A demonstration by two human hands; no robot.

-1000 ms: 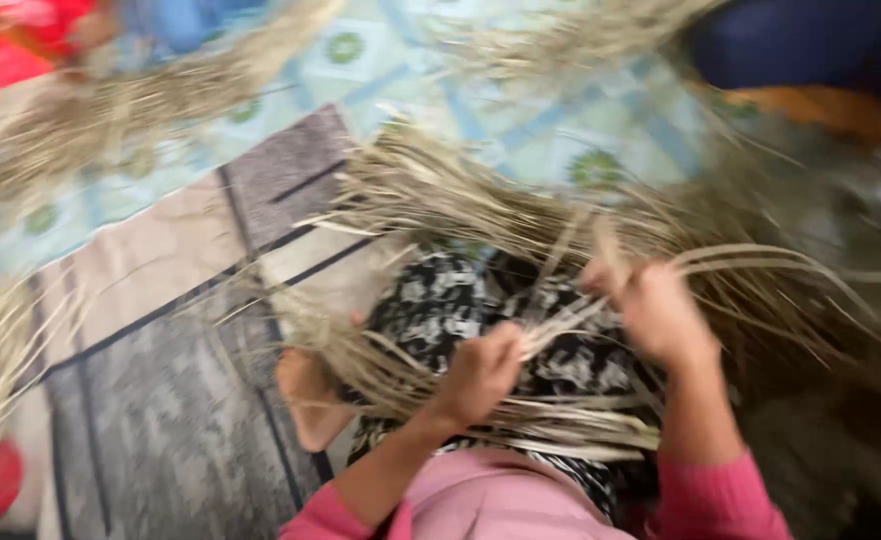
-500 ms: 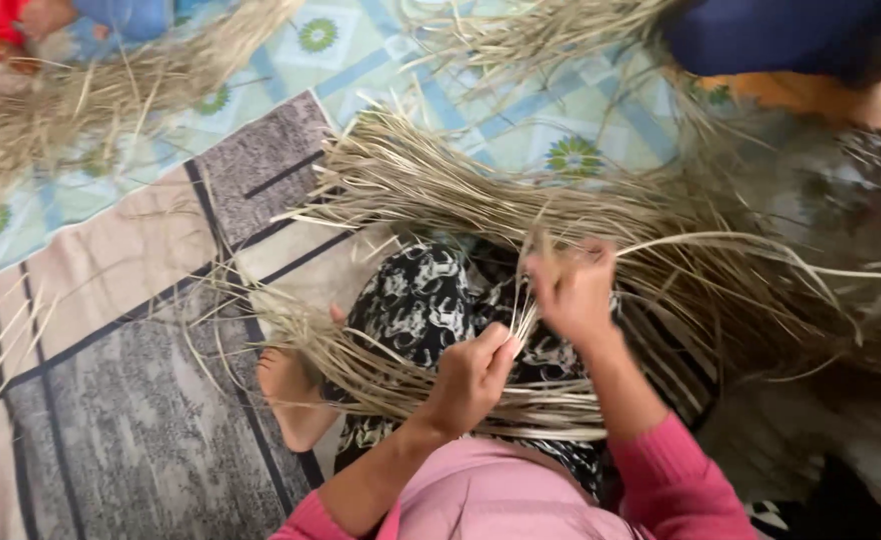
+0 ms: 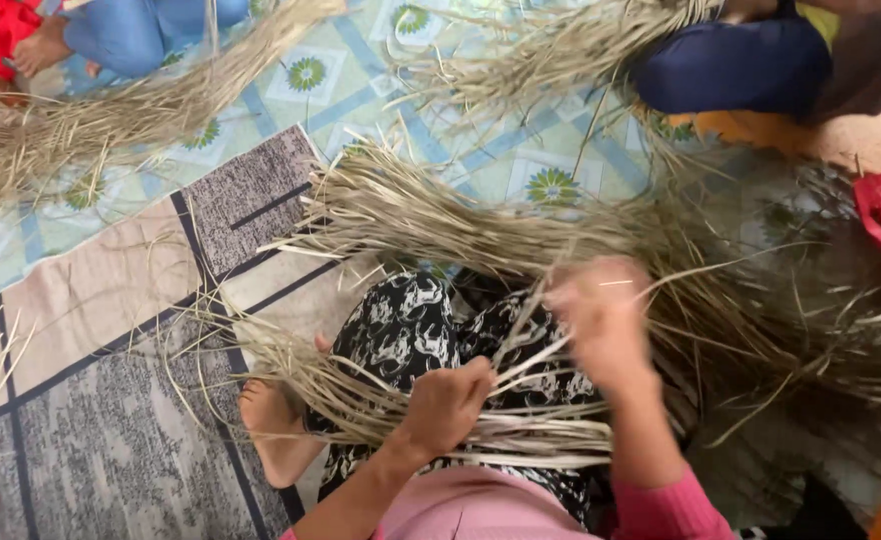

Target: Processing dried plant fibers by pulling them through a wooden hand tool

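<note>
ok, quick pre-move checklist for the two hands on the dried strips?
1. Left hand closed on the bundle of dried strips across the lap: ok.
2. Right hand grip on loose strips: cannot tell, blurred.
3. Bundle resting on lap, not sliding off: ok.
4. Bare foot free of strips: not ok, strips lie over it.
5. Other people's legs apart from the hands: ok.

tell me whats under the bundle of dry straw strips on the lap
Under the bundle of dry straw strips, gripped by the left hand, black-and-white patterned trousers show, with a bare foot on the grey rug. The lap beneath the thickest part is covered.
</note>
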